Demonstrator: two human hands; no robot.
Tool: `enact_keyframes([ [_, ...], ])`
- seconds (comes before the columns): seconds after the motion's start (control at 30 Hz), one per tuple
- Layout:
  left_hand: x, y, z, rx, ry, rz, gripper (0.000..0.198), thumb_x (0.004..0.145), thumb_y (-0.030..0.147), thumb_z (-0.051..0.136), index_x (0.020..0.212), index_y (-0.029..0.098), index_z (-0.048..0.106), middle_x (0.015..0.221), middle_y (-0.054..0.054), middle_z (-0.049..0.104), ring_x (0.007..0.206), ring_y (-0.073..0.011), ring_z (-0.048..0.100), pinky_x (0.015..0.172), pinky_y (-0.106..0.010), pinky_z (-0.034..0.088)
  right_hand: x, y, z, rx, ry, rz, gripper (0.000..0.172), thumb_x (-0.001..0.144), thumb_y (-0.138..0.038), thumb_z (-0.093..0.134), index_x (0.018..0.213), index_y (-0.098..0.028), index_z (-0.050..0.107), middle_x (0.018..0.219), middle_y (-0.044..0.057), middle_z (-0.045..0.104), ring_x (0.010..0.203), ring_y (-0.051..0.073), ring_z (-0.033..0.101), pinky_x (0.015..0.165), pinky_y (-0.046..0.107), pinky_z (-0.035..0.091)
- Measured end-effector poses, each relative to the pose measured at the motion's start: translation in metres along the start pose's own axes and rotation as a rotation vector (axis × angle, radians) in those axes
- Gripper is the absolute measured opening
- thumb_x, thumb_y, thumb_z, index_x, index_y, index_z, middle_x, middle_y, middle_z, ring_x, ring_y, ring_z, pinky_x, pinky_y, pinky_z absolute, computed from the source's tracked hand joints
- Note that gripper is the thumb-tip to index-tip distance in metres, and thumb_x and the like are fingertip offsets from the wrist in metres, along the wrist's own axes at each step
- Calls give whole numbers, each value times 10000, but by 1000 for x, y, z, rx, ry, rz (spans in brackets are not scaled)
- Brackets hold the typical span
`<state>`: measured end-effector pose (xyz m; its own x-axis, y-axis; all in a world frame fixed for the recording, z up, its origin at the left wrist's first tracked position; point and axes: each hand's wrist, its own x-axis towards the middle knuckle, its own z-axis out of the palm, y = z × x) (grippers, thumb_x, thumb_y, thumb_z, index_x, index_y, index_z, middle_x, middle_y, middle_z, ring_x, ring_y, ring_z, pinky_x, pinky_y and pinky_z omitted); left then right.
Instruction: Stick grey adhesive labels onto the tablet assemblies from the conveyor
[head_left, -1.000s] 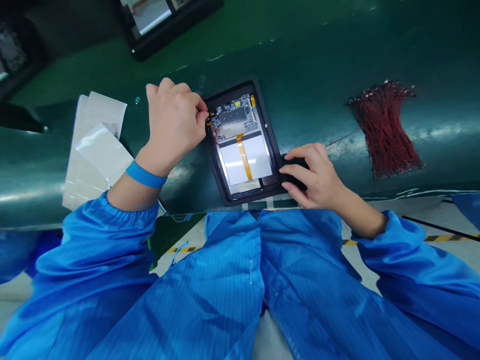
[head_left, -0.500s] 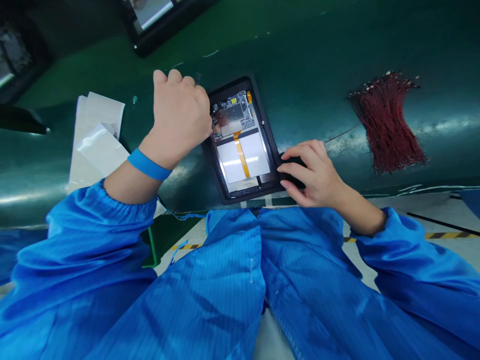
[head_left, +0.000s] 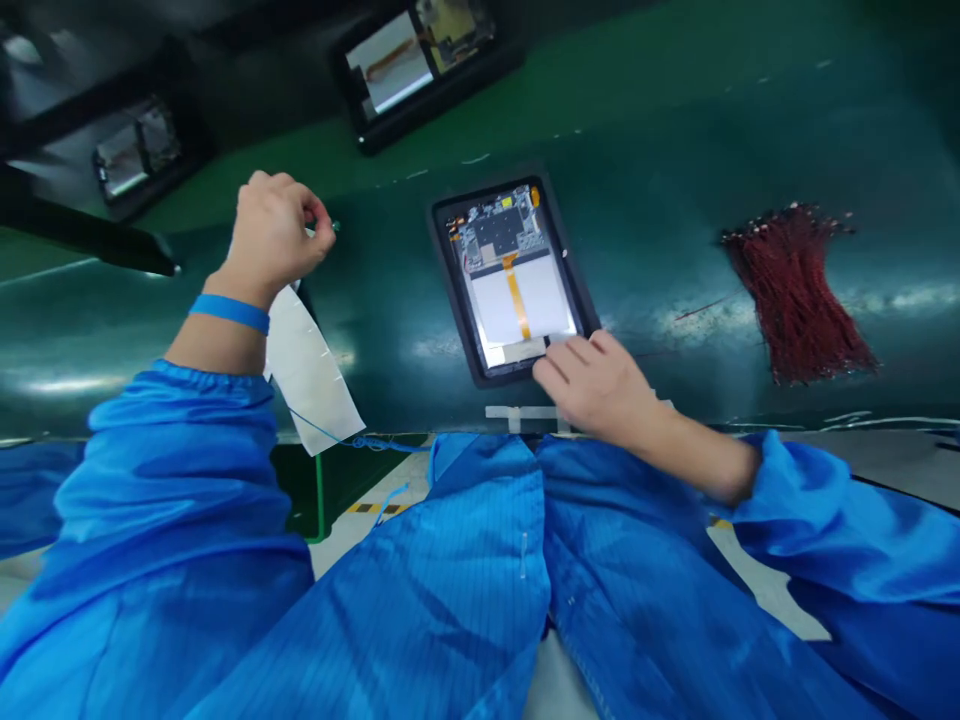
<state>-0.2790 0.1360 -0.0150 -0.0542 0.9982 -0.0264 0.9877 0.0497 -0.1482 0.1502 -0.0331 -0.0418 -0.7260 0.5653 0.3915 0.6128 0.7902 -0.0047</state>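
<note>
An opened tablet lies on the dark green belt, its circuit board, white panel and orange flex strip showing. My right hand rests at the tablet's near right corner with fingers laid flat on its lower edge. My left hand is raised to the left of the tablet, fingers pinched together; what they hold, if anything, is too small to make out. A blue band circles my left wrist.
A bundle of red wires lies on the belt at the right. White sheets sit under my left forearm. Another opened tablet and a dark tray are farther back. Blue sleeves and lap fill the foreground.
My left hand has left the tablet's top left corner and moved left, away from it. My right hand slid from the tablet's right side onto its lower corner. The view shifted.
</note>
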Motion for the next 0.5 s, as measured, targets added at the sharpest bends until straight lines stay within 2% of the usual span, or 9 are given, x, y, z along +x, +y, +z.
enact_keyframes([
  [0.1,-10,-3,-5,15,-98,190,257,985,253,535,1084,71,686,1218,-143,660,1207,-254,471,1188,-443,358,23,37,2,-90,-150,134,158,1006,-180,529,952,-166,677,884,118,705,845,278,566,734,397,291],
  [0.27,-26,1,-14,-4,-151,194,381,1018,261,464,1179,31,722,1250,-217,657,1309,-330,458,1218,-537,289,57,90,0,-80,-400,303,230,988,-299,538,1087,-142,674,1044,179,746,950,330,641,767,420,376],
  [0.4,-35,-11,-19,-96,-95,177,429,1029,280,462,1246,48,750,1251,-199,682,1290,-327,508,1223,-541,307,73,116,-2,-159,-454,422,279,982,-364,509,1107,-182,680,1079,167,760,969,332,666,755,423,415],
  [0.5,-31,-15,-27,-221,33,48,426,1021,288,497,1246,42,762,1224,-178,691,1166,-274,591,1146,-448,431,81,128,-5,-204,-497,440,268,970,-375,527,1090,-195,686,1075,158,768,941,315,667,718,405,391],
])
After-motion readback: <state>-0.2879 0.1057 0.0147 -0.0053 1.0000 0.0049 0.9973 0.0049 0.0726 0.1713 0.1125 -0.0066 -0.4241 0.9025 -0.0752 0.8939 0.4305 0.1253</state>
